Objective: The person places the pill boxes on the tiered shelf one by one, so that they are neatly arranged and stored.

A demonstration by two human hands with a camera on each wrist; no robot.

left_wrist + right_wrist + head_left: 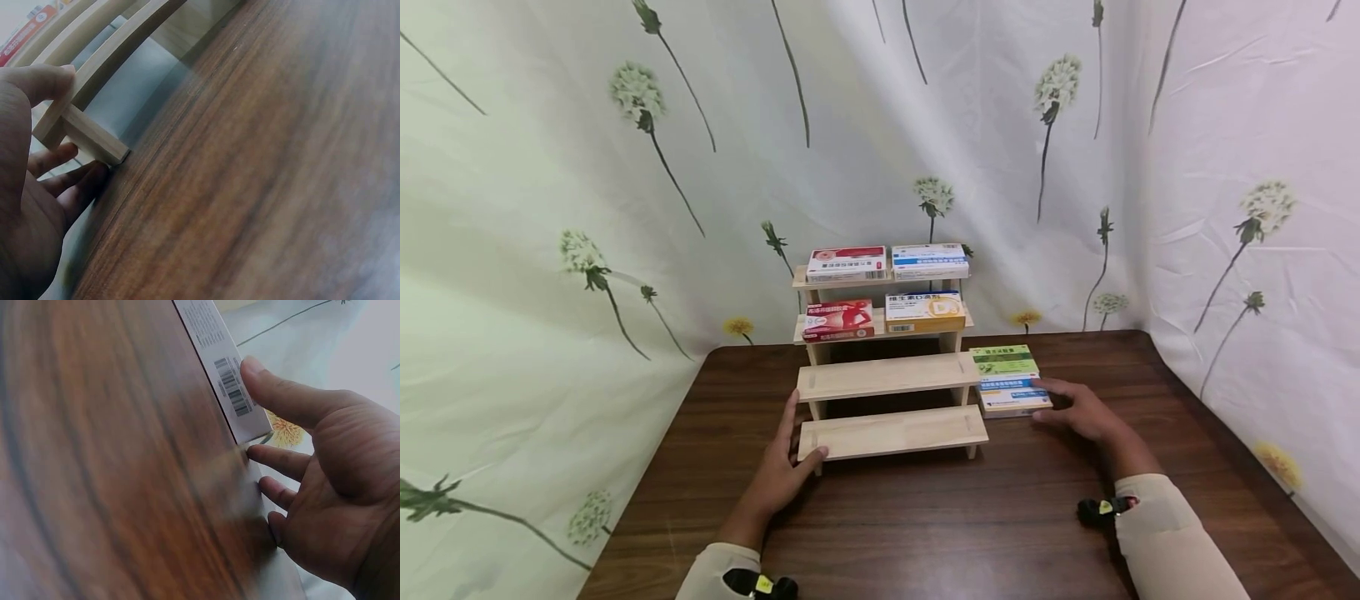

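Note:
A four-tier wooden display rack (891, 433) stands on the table. My left hand (785, 467) grips its lower left corner, thumb on the bottom board and fingers along the side; in the left wrist view, the fingers (87, 181) lie beside the rack's leg. To the rack's right, a blue-and-white medicine box (1015, 402) lies flat in front of a green medicine box (1003, 360). My right hand (1078, 410) pinches the blue-and-white box by its right end. The right wrist view shows the thumb at the barcoded side and other fingers beyond the box's end.
On the top tier lie a red-and-white box (847, 263) and a white-and-blue box (930, 261). The second tier bears a red box (839, 320) and a yellow-and-white box (925, 312). A flower-printed curtain (850, 167) borders the brown table (925, 533) at the back and sides.

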